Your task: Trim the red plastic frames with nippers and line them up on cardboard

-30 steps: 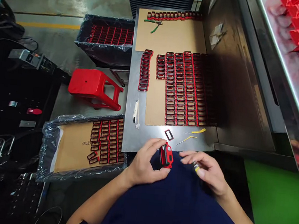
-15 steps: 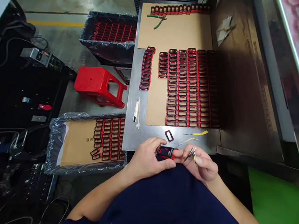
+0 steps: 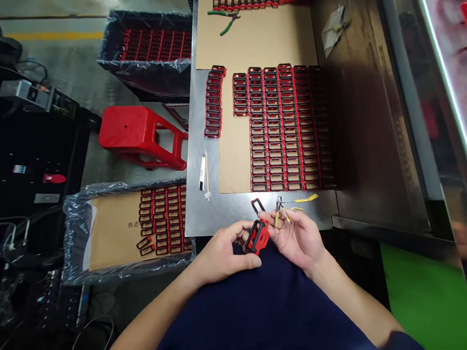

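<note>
Near the table's front edge, my left hand (image 3: 226, 254) is closed around a red and black plastic frame (image 3: 258, 237), which is tilted up on its side. My right hand (image 3: 299, 242) is just to its right, its fingertips touching or very near the frame. It also holds a small pair of cutters (image 3: 278, 209) with a metal head and yellowish handles, pointing away from me. Part of the grip is hidden by the fingers. Just beyond my hands, a loose black and red frame (image 3: 258, 205) lies on the steel table (image 3: 234, 211).
Rows of similar frames (image 3: 279, 130) cover a cardboard sheet (image 3: 234, 164). Green-handled pliers (image 3: 227, 20) lie farther back. A white-labelled knife (image 3: 203, 173) and yellow-handled picks (image 3: 308, 198) rest nearby. Left are a red stool (image 3: 125, 126) and plastic-lined bins (image 3: 76, 242). A steel wall (image 3: 357, 126) stands right.
The held frame has turned from lying flat to standing on its side, showing its red back. My right hand has swung the cutters upright, away from me. The camera view has shifted.
</note>
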A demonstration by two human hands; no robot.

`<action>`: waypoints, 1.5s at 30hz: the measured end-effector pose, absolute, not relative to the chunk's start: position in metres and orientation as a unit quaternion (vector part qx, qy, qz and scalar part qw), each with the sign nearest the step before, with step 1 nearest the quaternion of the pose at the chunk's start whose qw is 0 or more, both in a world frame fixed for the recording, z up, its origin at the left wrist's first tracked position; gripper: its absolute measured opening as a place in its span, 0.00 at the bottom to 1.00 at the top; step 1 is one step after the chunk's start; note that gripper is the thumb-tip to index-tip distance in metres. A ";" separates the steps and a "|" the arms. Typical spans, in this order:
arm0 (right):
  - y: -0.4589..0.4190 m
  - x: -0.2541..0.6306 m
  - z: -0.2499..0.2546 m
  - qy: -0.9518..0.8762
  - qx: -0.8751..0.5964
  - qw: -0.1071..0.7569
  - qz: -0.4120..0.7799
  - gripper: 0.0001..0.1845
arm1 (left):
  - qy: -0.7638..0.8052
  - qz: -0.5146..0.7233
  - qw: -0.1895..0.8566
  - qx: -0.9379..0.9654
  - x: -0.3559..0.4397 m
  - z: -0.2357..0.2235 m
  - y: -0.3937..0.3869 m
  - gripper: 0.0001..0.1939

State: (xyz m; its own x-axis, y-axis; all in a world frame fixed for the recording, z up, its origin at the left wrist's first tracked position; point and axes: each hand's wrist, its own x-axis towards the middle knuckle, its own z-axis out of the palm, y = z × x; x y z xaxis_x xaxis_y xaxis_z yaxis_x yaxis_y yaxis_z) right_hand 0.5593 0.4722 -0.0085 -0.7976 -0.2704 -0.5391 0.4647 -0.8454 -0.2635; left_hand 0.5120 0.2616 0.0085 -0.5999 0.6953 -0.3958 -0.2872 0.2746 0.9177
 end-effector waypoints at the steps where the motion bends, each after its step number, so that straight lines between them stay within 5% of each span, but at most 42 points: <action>1: 0.471 0.559 -0.010 0.187 0.246 0.205 -0.929 0.09 | 0.673 0.599 0.410 0.144 0.514 0.004 0.262 0.37; 5: 0.469 0.561 -0.013 0.155 0.246 0.217 -0.932 0.12 | 0.648 0.640 0.387 0.146 0.519 -0.009 0.262 0.52; 15: 0.472 0.567 -0.015 0.264 0.220 0.211 -0.915 0.12 | 0.653 0.606 0.379 0.251 0.513 0.005 0.254 0.40; 19: 0.486 0.582 0.001 0.587 0.158 0.076 -0.790 0.10 | 0.716 0.569 0.269 0.301 0.512 0.012 0.250 0.39; 23: 0.494 0.591 0.023 0.824 -0.065 -0.044 -0.560 0.14 | 0.727 0.555 0.194 0.356 0.510 0.016 0.253 0.40; 28: 0.489 0.585 0.034 0.829 -0.196 -0.089 -0.517 0.09 | 0.713 0.570 0.163 0.374 0.508 0.013 0.258 0.41; 45: 0.476 0.579 0.034 0.824 -0.217 -0.110 -0.512 0.05 | 0.707 0.601 0.183 0.324 0.516 0.004 0.253 0.41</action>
State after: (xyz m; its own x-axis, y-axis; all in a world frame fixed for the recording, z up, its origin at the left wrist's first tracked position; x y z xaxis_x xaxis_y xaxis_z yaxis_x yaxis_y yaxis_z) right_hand 0.5787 0.4763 0.0342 -0.8815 -0.2443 0.4041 -0.4705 0.3819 -0.7955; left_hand 0.5160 0.2529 0.0041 -0.7226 0.6787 0.1311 0.2387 0.0671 0.9688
